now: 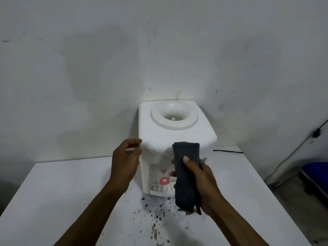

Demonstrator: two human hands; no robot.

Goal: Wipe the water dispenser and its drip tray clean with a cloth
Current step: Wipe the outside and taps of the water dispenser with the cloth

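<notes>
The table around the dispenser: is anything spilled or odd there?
Yes. Dark specks lie scattered on the white table just in front of the drip tray, like spilled dirt, near the cloth the right hand grips.

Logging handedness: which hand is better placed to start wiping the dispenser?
Right. The right hand grips the dark cloth in front of the dispenser; the left hand holds nothing.

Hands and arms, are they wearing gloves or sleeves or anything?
No. The left hand and right hand are bare, with no gloves, rings or watch visible. Both forearms are bare too; no sleeve shows as far as the picture reaches.
</notes>
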